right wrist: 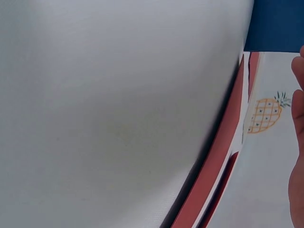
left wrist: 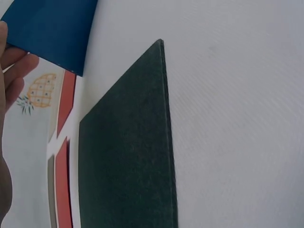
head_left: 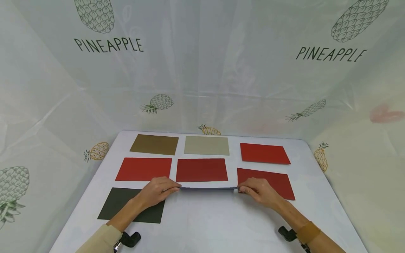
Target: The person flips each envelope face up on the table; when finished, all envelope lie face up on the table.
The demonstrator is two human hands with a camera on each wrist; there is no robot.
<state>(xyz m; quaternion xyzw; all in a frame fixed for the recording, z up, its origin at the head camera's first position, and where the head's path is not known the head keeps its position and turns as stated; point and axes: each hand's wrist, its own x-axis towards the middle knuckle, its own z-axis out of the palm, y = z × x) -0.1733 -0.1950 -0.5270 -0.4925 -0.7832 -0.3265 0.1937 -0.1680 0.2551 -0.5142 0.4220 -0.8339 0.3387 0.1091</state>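
Note:
A blue sheet (left wrist: 52, 33) of paper or thin card is held up between the two hands, seen nearly edge-on as a thin dark line in the head view. My left hand (head_left: 159, 191) pinches its left end with thumb and fingers. At the opposite end, my right hand (head_left: 261, 191) pinches it the same way. A dark green sheet (head_left: 118, 202) lies flat under the left wrist, which hides part of it. Behind the right hand is a red sheet (head_left: 275, 182), partly covered by that hand. Just beyond the blue sheet lies a middle red sheet (head_left: 202, 170).
Further red sheets lie at the left (head_left: 143, 168) and far right (head_left: 265, 153). In the back row are a brown sheet (head_left: 154, 144) and a beige sheet (head_left: 206, 145). The white table (head_left: 205, 225) meets a pineapple-print curtain (head_left: 202, 70) behind and at both sides.

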